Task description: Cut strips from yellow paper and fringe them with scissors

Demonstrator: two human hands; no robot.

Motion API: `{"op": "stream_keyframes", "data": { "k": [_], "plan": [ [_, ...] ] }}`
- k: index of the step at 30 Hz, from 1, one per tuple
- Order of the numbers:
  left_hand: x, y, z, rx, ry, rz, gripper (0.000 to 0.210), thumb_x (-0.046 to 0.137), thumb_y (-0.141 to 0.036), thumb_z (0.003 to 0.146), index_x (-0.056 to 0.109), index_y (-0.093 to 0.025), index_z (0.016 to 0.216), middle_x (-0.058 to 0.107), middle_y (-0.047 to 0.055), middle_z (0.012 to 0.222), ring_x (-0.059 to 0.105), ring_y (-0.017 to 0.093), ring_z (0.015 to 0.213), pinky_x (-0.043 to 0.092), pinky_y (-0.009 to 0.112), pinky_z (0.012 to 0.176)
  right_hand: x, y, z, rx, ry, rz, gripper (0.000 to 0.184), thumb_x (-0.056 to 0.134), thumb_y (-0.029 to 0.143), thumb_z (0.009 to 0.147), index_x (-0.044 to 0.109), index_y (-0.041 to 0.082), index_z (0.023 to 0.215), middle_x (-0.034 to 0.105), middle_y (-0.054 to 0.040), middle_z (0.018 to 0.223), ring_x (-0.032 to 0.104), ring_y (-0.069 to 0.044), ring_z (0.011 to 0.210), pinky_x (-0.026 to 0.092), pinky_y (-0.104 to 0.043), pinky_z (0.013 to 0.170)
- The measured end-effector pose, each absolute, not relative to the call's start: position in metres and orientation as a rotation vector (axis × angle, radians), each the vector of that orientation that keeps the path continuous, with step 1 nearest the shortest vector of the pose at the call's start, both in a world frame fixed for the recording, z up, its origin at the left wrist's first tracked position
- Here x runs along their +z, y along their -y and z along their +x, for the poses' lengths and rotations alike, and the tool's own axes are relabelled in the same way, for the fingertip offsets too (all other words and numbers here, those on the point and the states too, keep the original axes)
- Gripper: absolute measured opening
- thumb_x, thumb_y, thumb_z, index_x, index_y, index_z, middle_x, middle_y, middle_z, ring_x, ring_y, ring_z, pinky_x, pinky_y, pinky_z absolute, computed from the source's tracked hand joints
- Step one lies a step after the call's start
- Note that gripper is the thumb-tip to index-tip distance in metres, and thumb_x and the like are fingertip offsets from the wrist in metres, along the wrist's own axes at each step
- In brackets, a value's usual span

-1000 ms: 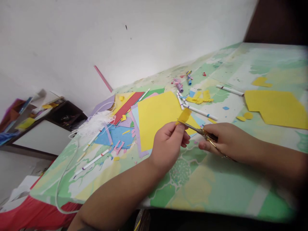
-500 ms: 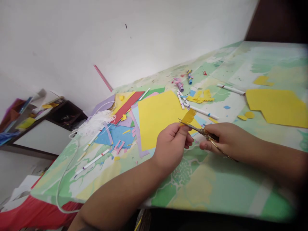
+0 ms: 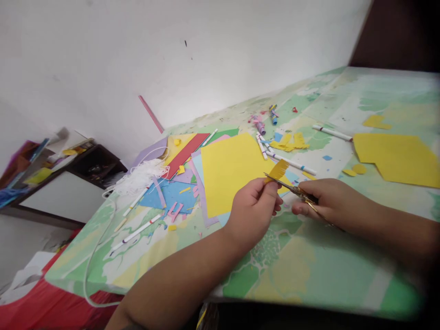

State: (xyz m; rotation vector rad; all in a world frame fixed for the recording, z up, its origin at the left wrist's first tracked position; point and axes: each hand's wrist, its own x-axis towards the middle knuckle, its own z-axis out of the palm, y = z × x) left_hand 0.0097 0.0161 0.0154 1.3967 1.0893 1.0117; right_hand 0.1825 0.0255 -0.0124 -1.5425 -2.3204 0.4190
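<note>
Between thumb and fingers, my left hand point(image 3: 256, 204) pinches a small yellow paper strip point(image 3: 280, 169) whose far edge is cut into a fringe. Gold-handled scissors point(image 3: 295, 189) are gripped in my right hand point(image 3: 325, 201), their blades pointing left across the strip, just above my left fingertips. The blades look nearly closed; whether paper lies between them I cannot tell. Behind my left hand a large yellow sheet point(image 3: 227, 174) lies on top of blue and purple sheets. Fringed yellow scraps point(image 3: 292, 141) rest beyond the strip.
White markers point(image 3: 292, 162) lie around the patterned tablecloth point(image 3: 295, 270). A tangle of white string point(image 3: 140, 176) and a red strip point(image 3: 189, 153) sit at the left. Two small paper rolls point(image 3: 260, 126) stand near the wall. A cut yellow sheet point(image 3: 398, 156) lies at the right.
The view has shifted slightly, so everything sits a little lower and further right. Both hands keep their hold on the strip and scissors, with only a slight change at the blades.
</note>
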Motion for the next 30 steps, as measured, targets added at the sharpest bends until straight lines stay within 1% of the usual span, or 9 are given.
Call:
{"op": "stream_keyframes", "data": {
  "k": [7, 12, 18, 22, 30],
  "plan": [
    [0.0152, -0.0178, 0.0044, 1.008, -1.109, 1.544, 0.026, 0.043, -0.031, 0.081, 0.051, -0.017, 0.061, 0.051, -0.003, 0.054, 0.048, 0.008, 0.053, 0.039, 0.022, 0.055, -0.0145, -0.0232, 0.1825, 0.430, 2.295, -1.552, 0.046, 0.042, 0.061, 0.074, 0.034, 0.021, 0.054, 0.040, 0.0023, 0.050, 0.038, -0.012, 0.048, 0.026, -0.024, 0.046],
    [0.0156, -0.0173, 0.0056, 1.076, -1.100, 1.468, 0.023, 0.042, -0.032, 0.082, 0.053, -0.017, 0.067, 0.049, -0.004, 0.053, 0.047, 0.007, 0.051, 0.039, 0.021, 0.053, -0.0159, -0.0214, 0.1821, 0.434, 2.298, -1.551, 0.042, 0.044, 0.059, 0.074, 0.038, 0.021, 0.059, 0.044, 0.0017, 0.053, 0.040, -0.012, 0.050, 0.027, -0.023, 0.046],
    [0.0115, -0.0169, 0.0084, 1.047, -1.058, 1.432, 0.026, 0.045, -0.034, 0.081, 0.050, -0.016, 0.064, 0.049, -0.004, 0.055, 0.047, 0.007, 0.050, 0.040, 0.021, 0.052, -0.0143, -0.0204, 0.1793, 0.387, 2.315, -1.572, 0.041, 0.045, 0.058, 0.074, 0.040, 0.020, 0.059, 0.047, 0.0007, 0.053, 0.041, -0.012, 0.049, 0.027, -0.023, 0.045],
    [0.0083, -0.0158, 0.0099, 1.057, -1.068, 1.430, 0.027, 0.044, -0.031, 0.082, 0.048, -0.016, 0.060, 0.048, -0.003, 0.055, 0.047, 0.006, 0.051, 0.040, 0.020, 0.051, -0.0152, -0.0210, 0.1788, 0.370, 2.311, -1.558, 0.044, 0.044, 0.060, 0.073, 0.039, 0.020, 0.057, 0.044, 0.0016, 0.052, 0.039, -0.011, 0.048, 0.025, -0.022, 0.044],
    [0.0060, -0.0150, 0.0103, 1.071, -1.069, 1.487, 0.027, 0.042, -0.031, 0.083, 0.046, -0.016, 0.061, 0.046, -0.004, 0.055, 0.046, 0.005, 0.050, 0.038, 0.018, 0.050, -0.0161, -0.0201, 0.1770, 0.377, 2.276, -1.556, 0.042, 0.047, 0.058, 0.072, 0.037, 0.021, 0.055, 0.042, 0.0013, 0.050, 0.038, -0.012, 0.047, 0.024, -0.023, 0.044]
  ]
}}
